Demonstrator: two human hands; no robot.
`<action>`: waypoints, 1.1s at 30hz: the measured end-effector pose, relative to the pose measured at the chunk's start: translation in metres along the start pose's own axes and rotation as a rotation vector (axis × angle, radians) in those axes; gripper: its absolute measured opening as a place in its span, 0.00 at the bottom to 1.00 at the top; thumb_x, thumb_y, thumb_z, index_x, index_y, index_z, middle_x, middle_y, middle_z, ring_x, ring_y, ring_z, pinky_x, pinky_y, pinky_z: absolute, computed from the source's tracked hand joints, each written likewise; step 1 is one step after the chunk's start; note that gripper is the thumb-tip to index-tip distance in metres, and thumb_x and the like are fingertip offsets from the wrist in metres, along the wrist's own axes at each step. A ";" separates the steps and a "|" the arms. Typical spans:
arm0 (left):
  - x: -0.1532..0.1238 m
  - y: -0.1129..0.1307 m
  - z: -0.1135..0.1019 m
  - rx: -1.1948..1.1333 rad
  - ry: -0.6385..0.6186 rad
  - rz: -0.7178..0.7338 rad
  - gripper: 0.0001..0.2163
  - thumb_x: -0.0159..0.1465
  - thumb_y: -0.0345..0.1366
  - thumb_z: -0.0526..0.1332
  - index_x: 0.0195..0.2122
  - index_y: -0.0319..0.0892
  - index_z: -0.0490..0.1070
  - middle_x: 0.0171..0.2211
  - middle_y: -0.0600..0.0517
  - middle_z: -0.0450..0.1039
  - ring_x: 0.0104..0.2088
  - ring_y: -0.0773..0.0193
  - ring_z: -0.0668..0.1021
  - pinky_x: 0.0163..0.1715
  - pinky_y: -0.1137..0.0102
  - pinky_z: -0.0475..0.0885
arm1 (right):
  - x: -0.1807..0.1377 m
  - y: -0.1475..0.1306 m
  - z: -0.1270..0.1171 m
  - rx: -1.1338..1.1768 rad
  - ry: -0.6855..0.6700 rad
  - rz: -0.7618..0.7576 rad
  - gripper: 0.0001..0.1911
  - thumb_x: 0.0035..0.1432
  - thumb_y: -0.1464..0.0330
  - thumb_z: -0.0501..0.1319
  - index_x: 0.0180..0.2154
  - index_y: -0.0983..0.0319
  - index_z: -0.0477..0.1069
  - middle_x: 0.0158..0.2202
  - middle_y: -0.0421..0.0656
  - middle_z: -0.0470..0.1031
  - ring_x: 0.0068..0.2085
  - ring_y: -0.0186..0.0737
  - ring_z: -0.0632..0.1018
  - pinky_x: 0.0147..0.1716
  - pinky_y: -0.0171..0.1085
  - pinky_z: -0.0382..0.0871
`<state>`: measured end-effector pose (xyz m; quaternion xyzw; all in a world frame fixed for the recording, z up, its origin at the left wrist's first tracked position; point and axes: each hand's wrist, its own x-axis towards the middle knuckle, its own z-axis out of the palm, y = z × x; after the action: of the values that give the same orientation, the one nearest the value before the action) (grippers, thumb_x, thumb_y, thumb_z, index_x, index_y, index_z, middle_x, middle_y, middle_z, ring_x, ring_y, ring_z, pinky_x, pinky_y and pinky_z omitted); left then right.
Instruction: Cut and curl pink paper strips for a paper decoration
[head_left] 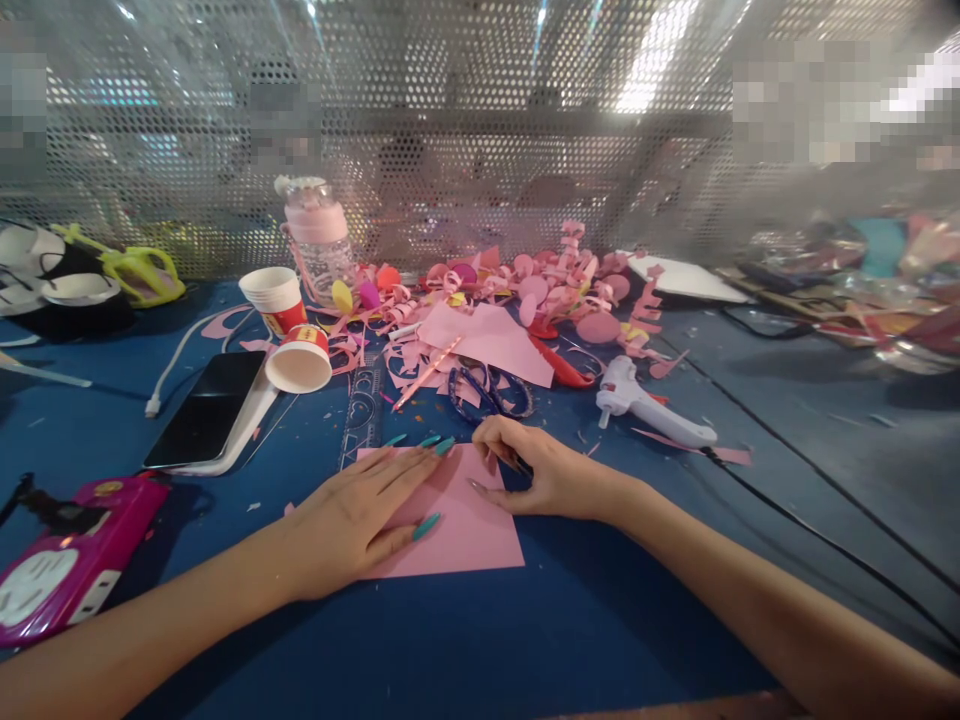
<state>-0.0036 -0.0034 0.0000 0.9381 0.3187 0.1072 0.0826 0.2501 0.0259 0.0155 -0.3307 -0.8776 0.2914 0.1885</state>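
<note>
A sheet of pink paper [465, 545] lies on the blue table in front of me. My left hand [367, 505] rests flat over its left half, fingers stretched out with long teal nails and the thumb apart. At the sheet's upper right edge is my right hand [532, 465], its fingers bent and its thumb lying on the paper, with a gap between thumb and fingers. I see nothing held in it. Just beyond the sheet lie blue-handled scissors [491, 395], partly under paper scraps. A clear ruler [362, 410] runs up from the sheet's upper left, and a pink pencil [427, 373] lies near the scissors.
Pink paper scraps [487, 335] are heaped at the back. A glue gun [652, 405] with a cord lies right. Left are a phone [214, 405], two paper cups [300, 360] and a magenta device [82, 550]. A bottle [319, 240] stands before the perforated metal panel [450, 100].
</note>
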 end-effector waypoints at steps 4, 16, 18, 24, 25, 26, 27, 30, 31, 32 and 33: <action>0.000 0.000 0.000 -0.007 -0.005 0.007 0.29 0.65 0.42 0.48 0.63 0.47 0.33 0.61 0.50 0.52 0.60 0.61 0.59 0.58 0.61 0.58 | -0.001 0.000 0.001 -0.039 -0.016 0.003 0.10 0.51 0.71 0.57 0.27 0.60 0.53 0.26 0.36 0.58 0.27 0.31 0.61 0.28 0.31 0.58; 0.000 0.000 0.000 -0.023 -0.010 0.001 0.29 0.65 0.42 0.48 0.63 0.48 0.33 0.61 0.51 0.51 0.60 0.61 0.59 0.58 0.61 0.57 | 0.000 0.000 0.002 -0.062 0.000 -0.019 0.10 0.52 0.70 0.58 0.27 0.60 0.54 0.26 0.36 0.59 0.27 0.31 0.61 0.28 0.31 0.57; 0.000 0.001 -0.001 -0.024 -0.012 -0.008 0.29 0.65 0.43 0.48 0.63 0.48 0.33 0.61 0.52 0.52 0.60 0.61 0.59 0.58 0.62 0.57 | -0.001 0.001 0.002 -0.066 0.002 -0.021 0.10 0.53 0.70 0.57 0.26 0.60 0.54 0.26 0.36 0.58 0.27 0.31 0.61 0.27 0.31 0.57; 0.001 0.001 -0.002 -0.032 -0.035 -0.022 0.28 0.65 0.44 0.48 0.63 0.48 0.34 0.62 0.52 0.51 0.60 0.62 0.58 0.58 0.62 0.56 | -0.001 0.003 0.001 0.064 0.068 -0.037 0.12 0.50 0.71 0.60 0.33 0.59 0.55 0.33 0.40 0.64 0.33 0.32 0.66 0.33 0.33 0.61; 0.000 0.001 -0.002 -0.033 -0.035 -0.024 0.28 0.65 0.44 0.48 0.63 0.48 0.35 0.62 0.52 0.51 0.60 0.62 0.58 0.58 0.62 0.56 | -0.001 0.003 0.001 0.053 0.058 -0.032 0.12 0.50 0.71 0.60 0.32 0.59 0.54 0.33 0.40 0.63 0.32 0.32 0.66 0.33 0.33 0.60; 0.000 0.001 -0.001 -0.036 -0.030 -0.023 0.28 0.65 0.44 0.48 0.63 0.48 0.35 0.62 0.52 0.51 0.60 0.62 0.58 0.58 0.62 0.56 | -0.001 0.003 0.001 0.029 0.044 -0.026 0.12 0.50 0.72 0.59 0.30 0.59 0.54 0.31 0.39 0.62 0.31 0.32 0.66 0.32 0.33 0.60; 0.000 0.001 -0.001 -0.039 -0.022 -0.021 0.28 0.65 0.43 0.48 0.63 0.48 0.35 0.61 0.52 0.51 0.60 0.62 0.58 0.58 0.62 0.56 | -0.001 0.003 0.002 -0.004 0.027 -0.022 0.12 0.50 0.72 0.59 0.29 0.59 0.53 0.29 0.38 0.61 0.30 0.32 0.65 0.31 0.32 0.59; 0.000 0.001 -0.001 -0.048 -0.003 -0.015 0.28 0.65 0.43 0.48 0.63 0.48 0.36 0.61 0.51 0.53 0.59 0.61 0.59 0.58 0.61 0.57 | -0.001 0.002 0.002 -0.081 -0.004 -0.008 0.12 0.52 0.70 0.58 0.26 0.59 0.52 0.26 0.37 0.58 0.28 0.32 0.61 0.28 0.32 0.57; 0.000 0.002 -0.002 -0.049 -0.004 -0.015 0.28 0.65 0.42 0.48 0.63 0.48 0.36 0.61 0.50 0.53 0.59 0.60 0.59 0.58 0.61 0.57 | -0.001 0.002 0.001 -0.069 0.008 -0.010 0.12 0.52 0.70 0.58 0.27 0.59 0.52 0.27 0.37 0.58 0.28 0.32 0.61 0.28 0.32 0.57; 0.001 0.002 -0.002 -0.052 -0.007 -0.017 0.28 0.65 0.42 0.48 0.63 0.48 0.36 0.61 0.50 0.53 0.60 0.60 0.59 0.58 0.60 0.57 | -0.002 0.002 0.001 -0.037 0.028 -0.016 0.12 0.51 0.70 0.58 0.27 0.59 0.52 0.28 0.38 0.59 0.29 0.32 0.62 0.29 0.32 0.58; 0.001 0.002 -0.003 -0.055 -0.010 -0.019 0.28 0.65 0.42 0.48 0.63 0.48 0.36 0.61 0.50 0.52 0.60 0.60 0.59 0.58 0.60 0.57 | -0.002 0.002 0.001 0.002 0.049 -0.021 0.12 0.51 0.70 0.59 0.28 0.59 0.52 0.30 0.39 0.61 0.30 0.32 0.64 0.30 0.32 0.59</action>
<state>-0.0024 -0.0043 0.0034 0.9330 0.3239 0.1105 0.1111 0.2519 0.0256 0.0128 -0.3282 -0.8759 0.2822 0.2134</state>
